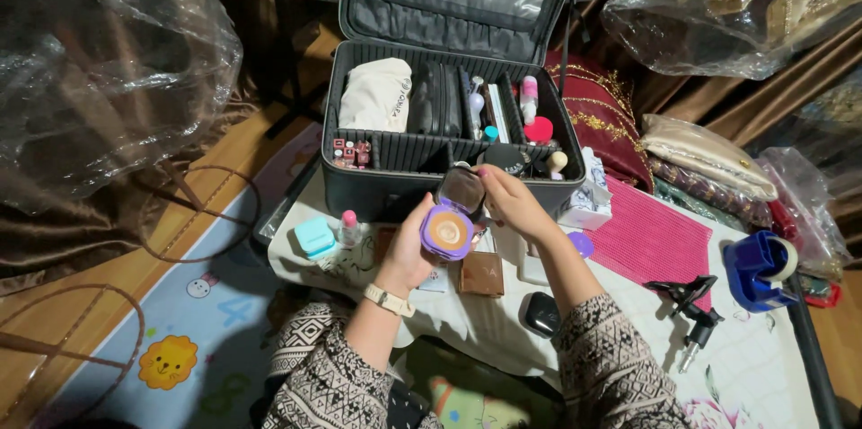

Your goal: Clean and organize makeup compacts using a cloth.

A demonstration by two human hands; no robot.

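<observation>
An open black makeup case (449, 173) is set at the far side of the table (772, 366), packed with a cream pouch (375, 95), brushes and small bottles. A teal box (315, 237) and a pink-capped bottle (348, 229) are placed left of it. A brown square compact (482, 274), a black case (541, 313), a black clamp (687, 299) and a blue tape dispenser (759, 269) are spread across the cloth.

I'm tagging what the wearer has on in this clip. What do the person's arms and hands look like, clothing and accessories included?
Both arms wear sleeves in a black-and-white geometric knit pattern, pushed up so the forearms are bare. The left hand has a cream-coloured wristwatch with a slim strap at the wrist. The right hand shows pink-painted fingernails; no rings or gloves are visible on either hand.
</observation>
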